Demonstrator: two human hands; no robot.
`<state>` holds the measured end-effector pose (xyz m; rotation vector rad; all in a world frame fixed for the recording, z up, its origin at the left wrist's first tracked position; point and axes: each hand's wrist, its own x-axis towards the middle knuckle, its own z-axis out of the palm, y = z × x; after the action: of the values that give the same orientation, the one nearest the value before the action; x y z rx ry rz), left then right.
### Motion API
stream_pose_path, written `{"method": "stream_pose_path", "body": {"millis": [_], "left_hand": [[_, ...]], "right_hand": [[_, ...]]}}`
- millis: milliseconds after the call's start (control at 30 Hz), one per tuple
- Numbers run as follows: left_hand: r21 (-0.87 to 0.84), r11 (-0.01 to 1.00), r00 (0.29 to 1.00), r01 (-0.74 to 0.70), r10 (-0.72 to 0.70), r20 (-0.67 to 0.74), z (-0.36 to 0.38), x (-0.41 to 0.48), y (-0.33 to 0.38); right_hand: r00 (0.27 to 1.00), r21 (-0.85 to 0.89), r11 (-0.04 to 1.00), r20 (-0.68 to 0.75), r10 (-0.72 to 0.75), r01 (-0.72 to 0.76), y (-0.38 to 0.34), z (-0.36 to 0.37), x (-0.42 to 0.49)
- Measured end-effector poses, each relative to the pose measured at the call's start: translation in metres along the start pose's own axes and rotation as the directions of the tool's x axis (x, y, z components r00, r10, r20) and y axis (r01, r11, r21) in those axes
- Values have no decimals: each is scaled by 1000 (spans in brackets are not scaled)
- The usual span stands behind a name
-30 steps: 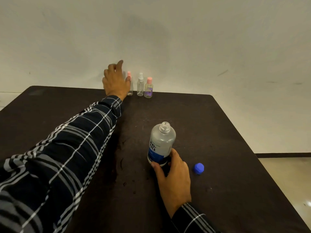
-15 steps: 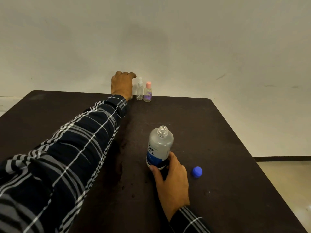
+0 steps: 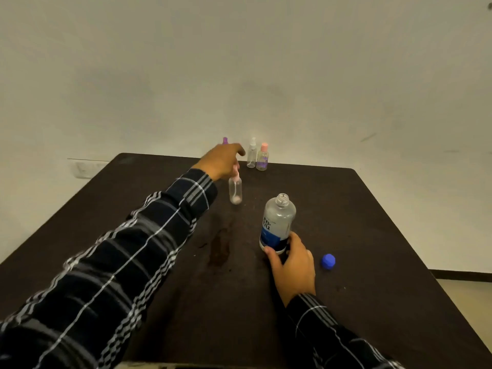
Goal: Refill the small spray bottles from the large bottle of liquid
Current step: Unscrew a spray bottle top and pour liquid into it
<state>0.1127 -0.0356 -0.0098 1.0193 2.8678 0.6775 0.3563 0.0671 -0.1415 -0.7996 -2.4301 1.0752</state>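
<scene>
**Left hand carries a small sprayer, right hand steadies the big bottle**

Nearest, the right hand (image 3: 292,265) wraps the base of the large bottle (image 3: 277,222). The bottle stands upright with its neck open, probably braced so it doesn't tip before pouring. The blue cap (image 3: 328,261) lies on the table (image 3: 386,222) just right of that hand, set out of the way. Further out, the left hand (image 3: 220,161) grips a small spray bottle (image 3: 235,193) by its pink top. Its clear body hangs below the fingers, blurred; can't tell if it touches the table. It looks headed toward the big bottle for filling. At the far edge by the wall (image 3: 266,62) wait a purple-topped bottle (image 3: 225,140), half hidden behind the hand, a white-sprayer bottle (image 3: 251,153) and a pink-capped bottle (image 3: 262,157).
</scene>
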Motion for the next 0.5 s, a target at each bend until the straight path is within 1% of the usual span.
{"method": "stream_pose_path", "body": {"millis": [67,167,267,300,367,400,467,500], "left_hand": [[-7,1000,995,-18,18,103,-8,-38,6],[-4,999,967,-51,51,251,-14,-87,14],[-26,997,948,-78,82,306,-10,-124,22],[-37,995,948,-89,96,304,-7,-134,25],[-64,992,959,-114,126,254,2,-147,28],[-76,989,966,-127,140,216,7,-152,29],[-109,985,975,-131,148,163,17,-160,28],[-123,985,979,-123,141,147,22,-163,25]], "right_hand": [[1000,0,1000,-11,0,0,-2,-2,-2],[1000,2,1000,-15,20,-20,-4,-3,-4],[1000,-6,1000,19,23,-23,-5,-6,-4],[998,-6,999,55,32,-32,-6,-8,-4],[990,8,997,121,75,-77,-7,-14,-2],[987,6,994,118,109,-111,-8,-16,-5],[990,-10,991,26,136,-136,-12,-20,-19],[993,-3,994,-22,113,-113,-14,-19,-28]]}}
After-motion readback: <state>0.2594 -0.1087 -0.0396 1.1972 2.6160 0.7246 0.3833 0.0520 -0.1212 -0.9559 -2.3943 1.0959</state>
